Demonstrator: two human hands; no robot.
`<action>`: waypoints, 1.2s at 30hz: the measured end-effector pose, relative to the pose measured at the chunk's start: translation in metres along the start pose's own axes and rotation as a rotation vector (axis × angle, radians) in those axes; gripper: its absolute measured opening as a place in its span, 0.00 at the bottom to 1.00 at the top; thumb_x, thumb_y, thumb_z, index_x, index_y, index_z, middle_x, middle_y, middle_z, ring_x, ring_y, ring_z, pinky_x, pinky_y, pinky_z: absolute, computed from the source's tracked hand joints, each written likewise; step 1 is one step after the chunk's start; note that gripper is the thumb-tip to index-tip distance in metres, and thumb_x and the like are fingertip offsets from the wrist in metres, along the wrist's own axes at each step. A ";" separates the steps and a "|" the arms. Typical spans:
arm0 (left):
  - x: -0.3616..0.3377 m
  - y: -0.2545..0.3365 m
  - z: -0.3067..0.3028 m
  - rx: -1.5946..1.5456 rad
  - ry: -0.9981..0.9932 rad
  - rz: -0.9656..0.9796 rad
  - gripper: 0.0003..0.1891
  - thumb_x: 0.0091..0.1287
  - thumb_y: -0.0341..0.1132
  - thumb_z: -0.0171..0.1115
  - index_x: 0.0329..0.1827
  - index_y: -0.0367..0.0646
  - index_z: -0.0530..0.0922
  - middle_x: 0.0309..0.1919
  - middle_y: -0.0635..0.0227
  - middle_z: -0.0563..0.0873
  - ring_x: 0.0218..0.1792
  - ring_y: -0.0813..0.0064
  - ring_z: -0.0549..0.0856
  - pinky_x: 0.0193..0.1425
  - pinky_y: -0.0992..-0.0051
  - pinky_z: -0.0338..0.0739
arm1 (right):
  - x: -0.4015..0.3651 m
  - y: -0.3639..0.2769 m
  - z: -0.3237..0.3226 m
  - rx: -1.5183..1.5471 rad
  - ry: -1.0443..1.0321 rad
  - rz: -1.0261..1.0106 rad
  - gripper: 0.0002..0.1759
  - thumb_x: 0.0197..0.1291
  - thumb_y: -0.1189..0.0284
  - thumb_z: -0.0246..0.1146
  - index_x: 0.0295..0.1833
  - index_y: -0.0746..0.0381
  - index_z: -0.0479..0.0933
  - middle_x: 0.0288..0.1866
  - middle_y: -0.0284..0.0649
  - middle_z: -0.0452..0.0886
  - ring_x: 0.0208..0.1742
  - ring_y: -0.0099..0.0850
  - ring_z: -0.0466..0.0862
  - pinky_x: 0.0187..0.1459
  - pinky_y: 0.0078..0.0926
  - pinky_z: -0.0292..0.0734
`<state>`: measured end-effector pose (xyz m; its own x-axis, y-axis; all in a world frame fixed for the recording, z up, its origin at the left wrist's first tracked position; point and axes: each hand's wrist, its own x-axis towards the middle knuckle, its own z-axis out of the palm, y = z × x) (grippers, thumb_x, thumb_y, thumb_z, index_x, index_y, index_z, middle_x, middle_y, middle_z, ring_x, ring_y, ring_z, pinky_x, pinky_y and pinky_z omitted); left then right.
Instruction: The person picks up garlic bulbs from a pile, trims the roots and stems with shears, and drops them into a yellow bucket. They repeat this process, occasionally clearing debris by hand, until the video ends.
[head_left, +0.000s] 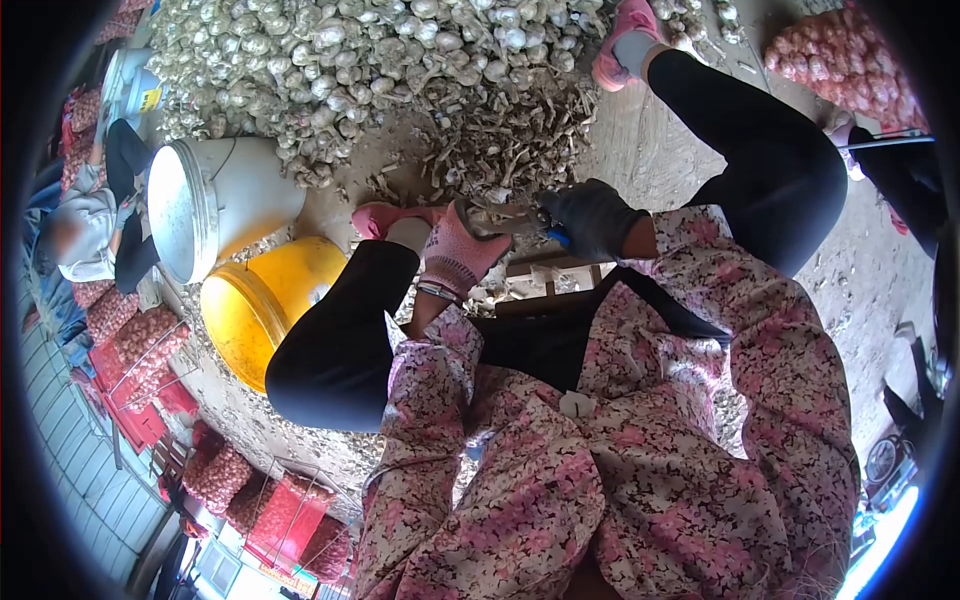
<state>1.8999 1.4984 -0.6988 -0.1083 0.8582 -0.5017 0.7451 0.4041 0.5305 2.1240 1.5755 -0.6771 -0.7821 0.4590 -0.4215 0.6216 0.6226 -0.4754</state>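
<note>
My left hand (465, 252), in a pink glove with grey fingers, is closed in front of my knees; what it holds is hidden. Just to its right, my right hand (592, 220), in a dark grey glove, grips pruning shears (520, 220) with a bit of blue handle showing. The metal end of the shears points left and reaches close to the left fingers. Beyond both hands lies a heap of dry cut stalks (510, 140), and behind that a large pile of garlic bulbs (370, 60).
At left, a white bucket (235, 195) and a yellow bucket (270, 300) lie tipped over. A low wooden frame (550, 275) sits between my legs. Red net sacks of garlic (845, 60) stand at upper right, more along the left. Another person (90, 225) sits at far left.
</note>
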 end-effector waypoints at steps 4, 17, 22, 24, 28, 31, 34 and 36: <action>-0.004 0.008 0.002 -0.210 0.111 0.027 0.38 0.44 0.49 0.76 0.55 0.36 0.72 0.44 0.49 0.84 0.50 0.52 0.83 0.53 0.61 0.78 | 0.008 0.003 0.008 0.048 -0.043 0.102 0.20 0.51 0.64 0.65 0.48 0.61 0.74 0.32 0.46 0.83 0.36 0.43 0.85 0.40 0.43 0.78; 0.010 -0.023 0.014 -0.717 0.232 0.254 0.29 0.54 0.22 0.69 0.59 0.41 0.68 0.45 0.65 0.83 0.40 0.74 0.84 0.40 0.77 0.82 | 0.016 -0.001 0.010 0.520 0.270 0.261 0.20 0.57 0.55 0.64 0.46 0.60 0.76 0.35 0.48 0.83 0.40 0.47 0.84 0.43 0.42 0.77; 0.006 -0.002 -0.008 -1.258 0.236 0.147 0.23 0.58 0.21 0.68 0.55 0.38 0.70 0.49 0.59 0.82 0.47 0.66 0.85 0.49 0.71 0.82 | -0.010 -0.030 0.022 0.685 0.296 0.306 0.24 0.55 0.56 0.67 0.49 0.61 0.72 0.37 0.49 0.82 0.41 0.46 0.84 0.43 0.41 0.77; 0.011 -0.005 -0.010 -1.237 0.252 0.174 0.25 0.60 0.18 0.63 0.59 0.41 0.68 0.46 0.61 0.84 0.41 0.67 0.87 0.34 0.73 0.84 | -0.014 -0.033 0.019 0.636 0.353 0.249 0.34 0.53 0.57 0.70 0.59 0.64 0.68 0.39 0.49 0.81 0.40 0.45 0.83 0.43 0.42 0.78; 0.004 0.001 -0.014 -1.237 0.055 -0.122 0.27 0.57 0.20 0.67 0.60 0.38 0.67 0.46 0.59 0.83 0.43 0.66 0.86 0.44 0.71 0.84 | -0.005 -0.022 0.002 0.327 0.530 0.124 0.34 0.50 0.62 0.71 0.60 0.64 0.67 0.41 0.47 0.80 0.43 0.46 0.81 0.47 0.43 0.74; 0.009 0.007 -0.010 -0.840 0.128 0.116 0.30 0.58 0.22 0.67 0.63 0.40 0.64 0.44 0.57 0.83 0.42 0.65 0.87 0.42 0.76 0.83 | -0.002 -0.020 -0.011 0.159 0.437 0.130 0.39 0.50 0.59 0.69 0.64 0.65 0.65 0.43 0.47 0.80 0.43 0.46 0.79 0.49 0.43 0.71; 0.006 0.006 -0.007 -0.388 0.190 0.031 0.34 0.49 0.36 0.77 0.57 0.35 0.70 0.45 0.54 0.84 0.48 0.64 0.85 0.52 0.70 0.79 | 0.002 -0.017 -0.011 0.104 0.342 0.094 0.41 0.50 0.56 0.68 0.66 0.66 0.64 0.42 0.48 0.79 0.43 0.46 0.79 0.50 0.43 0.70; 0.005 0.003 -0.001 -0.438 0.199 -0.011 0.37 0.44 0.41 0.80 0.55 0.35 0.72 0.45 0.53 0.84 0.48 0.66 0.85 0.51 0.69 0.79 | 0.001 -0.018 -0.011 0.139 0.264 0.089 0.42 0.51 0.55 0.67 0.67 0.66 0.63 0.41 0.48 0.79 0.43 0.47 0.79 0.50 0.44 0.70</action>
<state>1.9010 1.5039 -0.6995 -0.2706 0.8798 -0.3909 0.4005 0.4721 0.7853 2.1118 1.5718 -0.6601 -0.6975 0.6679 -0.2596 0.6739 0.4884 -0.5544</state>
